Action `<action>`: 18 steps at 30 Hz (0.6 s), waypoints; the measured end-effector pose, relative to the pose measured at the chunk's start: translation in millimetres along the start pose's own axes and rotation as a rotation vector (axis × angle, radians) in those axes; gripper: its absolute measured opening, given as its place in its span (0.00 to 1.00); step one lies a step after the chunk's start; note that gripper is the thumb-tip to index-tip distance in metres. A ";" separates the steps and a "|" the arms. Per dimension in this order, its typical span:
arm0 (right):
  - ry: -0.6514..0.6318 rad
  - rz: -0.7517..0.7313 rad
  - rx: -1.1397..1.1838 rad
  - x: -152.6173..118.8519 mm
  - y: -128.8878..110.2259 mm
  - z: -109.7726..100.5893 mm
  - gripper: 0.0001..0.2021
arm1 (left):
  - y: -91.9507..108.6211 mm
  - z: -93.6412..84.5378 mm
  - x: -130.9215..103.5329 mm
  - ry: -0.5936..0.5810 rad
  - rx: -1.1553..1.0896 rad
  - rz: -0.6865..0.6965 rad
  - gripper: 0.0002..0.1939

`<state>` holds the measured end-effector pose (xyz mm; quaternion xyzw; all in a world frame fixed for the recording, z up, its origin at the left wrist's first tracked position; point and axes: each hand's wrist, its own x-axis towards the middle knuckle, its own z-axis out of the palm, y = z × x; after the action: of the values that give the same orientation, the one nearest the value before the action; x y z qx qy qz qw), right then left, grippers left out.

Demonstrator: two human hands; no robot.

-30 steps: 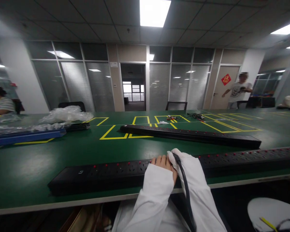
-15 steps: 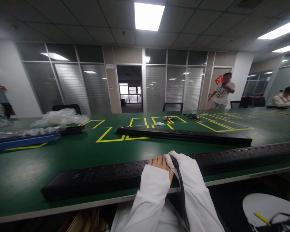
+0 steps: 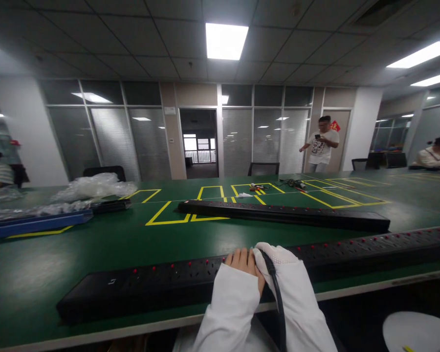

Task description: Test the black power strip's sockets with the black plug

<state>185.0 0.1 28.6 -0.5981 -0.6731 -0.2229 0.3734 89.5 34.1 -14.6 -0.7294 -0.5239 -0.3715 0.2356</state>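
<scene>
A long black power strip with red dots lies along the front edge of the green table. Bare-fingered, my left hand rests over the strip with its fingers close together, touching my right hand. The gloved right hand is closed at the same spot, and a thick black cable runs from it down past the table edge. What lies under both palms is hidden. Behind them, a second black strip lies at a slight slant.
Clear plastic wrap and a blue long piece lie at the left. Small cables sit at the back near yellow tape outlines. A standing person holds a phone beyond the table; others sit at both sides. A white round seat is at lower right.
The view has tilted up slightly, so the table and hands appear lower. The standing person has moved left. My hands keep their place together on the strip.
</scene>
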 end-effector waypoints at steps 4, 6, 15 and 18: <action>-0.044 -0.047 -0.022 -0.1 -0.7 -0.5 0.15 | -3.0 -5.8 0.3 0.003 0.012 -0.004 0.18; -0.068 -0.072 -0.023 0.3 -4.6 0.9 0.15 | -9.3 -11.5 -1.4 0.012 0.029 -0.008 0.18; -0.129 -0.140 0.021 -6.1 -37.8 13.2 0.16 | -59.5 -37.5 -22.0 -0.012 0.099 0.022 0.19; -0.131 -0.132 0.042 -9.8 -45.2 13.7 0.16 | -64.0 -43.0 -24.4 -0.037 0.120 0.038 0.19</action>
<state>137.9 -4.3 19.1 -0.5576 -0.7386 -0.1935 0.3257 12.5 10.1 -10.4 -0.7306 -0.5355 -0.3214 0.2760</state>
